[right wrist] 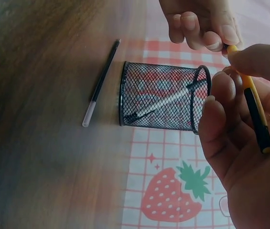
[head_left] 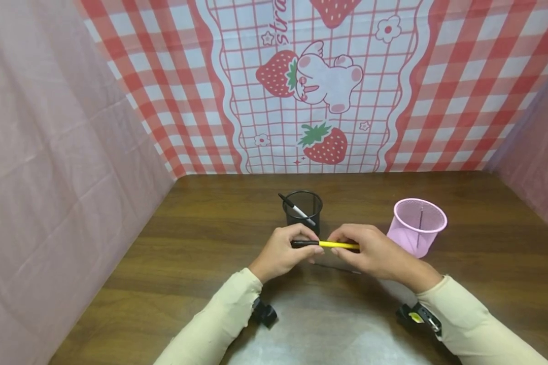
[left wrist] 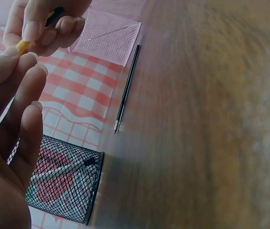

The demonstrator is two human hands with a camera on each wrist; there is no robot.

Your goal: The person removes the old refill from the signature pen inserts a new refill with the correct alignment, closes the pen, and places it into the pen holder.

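My left hand and right hand hold a yellow and black pen level between them above the table. The left fingers and thumb pinch its black end; the right ones pinch the yellow barrel, whose black clip shows in the right wrist view. Below the hands, a thin black pen refill with a metal tip and a clear tail lies on the table. Just behind the left hand stands a black mesh pen holder, with a white pen with black ends leaning inside it.
To the right stands a pink mesh pen holder, with a thin dark line visible inside. Checked strawberry cloth hangs behind the wooden table, and pale pink cloth borders both sides.
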